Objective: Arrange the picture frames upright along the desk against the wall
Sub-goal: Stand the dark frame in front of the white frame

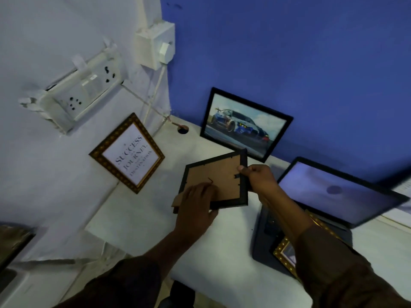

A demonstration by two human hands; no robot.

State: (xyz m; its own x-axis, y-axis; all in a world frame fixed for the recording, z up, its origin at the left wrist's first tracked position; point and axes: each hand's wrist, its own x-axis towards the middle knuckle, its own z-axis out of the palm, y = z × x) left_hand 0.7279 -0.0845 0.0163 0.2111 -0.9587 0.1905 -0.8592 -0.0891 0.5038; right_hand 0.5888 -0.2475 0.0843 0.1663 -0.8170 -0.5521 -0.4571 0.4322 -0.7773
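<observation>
I hold a black picture frame [219,174] above the white desk [142,221], its brown cardboard back facing me. My right hand [259,177] grips its right edge. My left hand [195,207] holds its lower left corner, fingers on the cardboard stand flap. A gold-framed print reading "Success" [127,153] leans upright against the pale left wall. A black-framed car photo [244,125] leans upright against the blue back wall. Another gold frame [283,252] lies flat on the laptop, partly hidden by my right arm.
An open laptop [333,192] with a lit screen stands at the right of the desk. A cable hole [182,130] sits in the desk corner. Wall sockets [82,90] and a switch box [155,47] with cables hang on the left wall.
</observation>
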